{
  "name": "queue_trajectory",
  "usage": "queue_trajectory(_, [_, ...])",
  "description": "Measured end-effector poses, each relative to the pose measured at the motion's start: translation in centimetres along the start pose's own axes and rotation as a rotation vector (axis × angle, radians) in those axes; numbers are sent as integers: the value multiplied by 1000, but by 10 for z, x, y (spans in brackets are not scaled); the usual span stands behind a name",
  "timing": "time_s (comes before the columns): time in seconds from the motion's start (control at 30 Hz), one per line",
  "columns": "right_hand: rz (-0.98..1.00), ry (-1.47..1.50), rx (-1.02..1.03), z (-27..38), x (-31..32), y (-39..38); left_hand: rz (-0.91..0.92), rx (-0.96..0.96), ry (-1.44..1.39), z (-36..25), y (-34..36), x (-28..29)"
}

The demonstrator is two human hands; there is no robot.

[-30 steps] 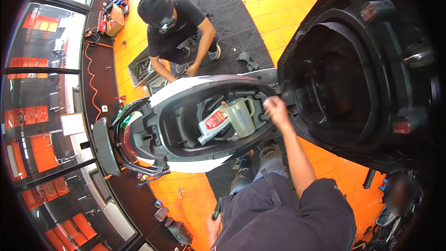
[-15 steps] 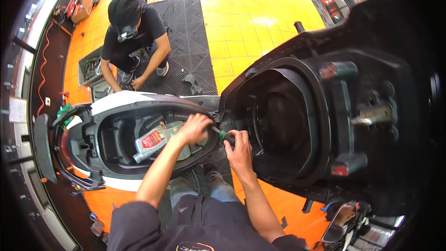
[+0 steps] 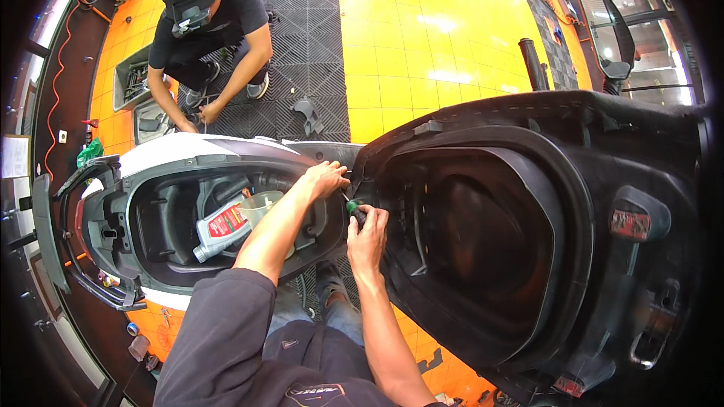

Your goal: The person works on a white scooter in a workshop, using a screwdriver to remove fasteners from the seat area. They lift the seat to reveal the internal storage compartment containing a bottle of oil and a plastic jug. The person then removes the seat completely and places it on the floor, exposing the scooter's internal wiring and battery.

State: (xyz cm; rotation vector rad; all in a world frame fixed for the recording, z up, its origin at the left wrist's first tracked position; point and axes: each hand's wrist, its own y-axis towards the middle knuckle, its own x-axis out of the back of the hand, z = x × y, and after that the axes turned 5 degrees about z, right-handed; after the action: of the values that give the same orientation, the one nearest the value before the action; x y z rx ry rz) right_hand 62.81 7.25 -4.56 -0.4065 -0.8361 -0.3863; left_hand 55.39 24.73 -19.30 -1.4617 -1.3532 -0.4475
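My right hand (image 3: 368,237) is closed round the green and black handle of a screwdriver (image 3: 356,212). Its thin shaft points up and left, to the hinge end of a scooter's open under-seat compartment (image 3: 188,160). Just above the shaft, my left hand (image 3: 326,179) has its fingers bent together at the compartment's rim; what they pinch, if anything, is hidden. The raised black seat (image 3: 483,245) stands open to the right, its hollow underside facing me. In the compartment, a grey bottle with a red label (image 3: 224,227) lies beside a translucent plastic jug (image 3: 260,203), partly behind my left forearm.
Across the scooter a person in dark clothes (image 3: 207,38) crouches, hands low near the white body panel (image 3: 181,151). Beside them are a grey tool bin (image 3: 130,79) and a loose dark plastic piece (image 3: 308,116) on the black mat. A mirror (image 3: 607,34) rises at the far right.
My view has shifted, with the seat filling more of the right side. The screwdriver's handle now sits more upright, its tip closer to my left fingers. The other person stays crouched.
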Motion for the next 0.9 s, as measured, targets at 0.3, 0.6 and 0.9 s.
queue_trajectory(0.3, [46, -97, 55, 8, -4, 15, -30, -43, -64, 7, -4, -7])
queue_trajectory(0.6, [66, -315, 160, 18, -8, 19, 29, -21, -33, 5, -2, -3])
queue_trajectory(0.9, [94, -518, 83, 29, -4, 35, 60, -5, -36, 5, -1, -2])
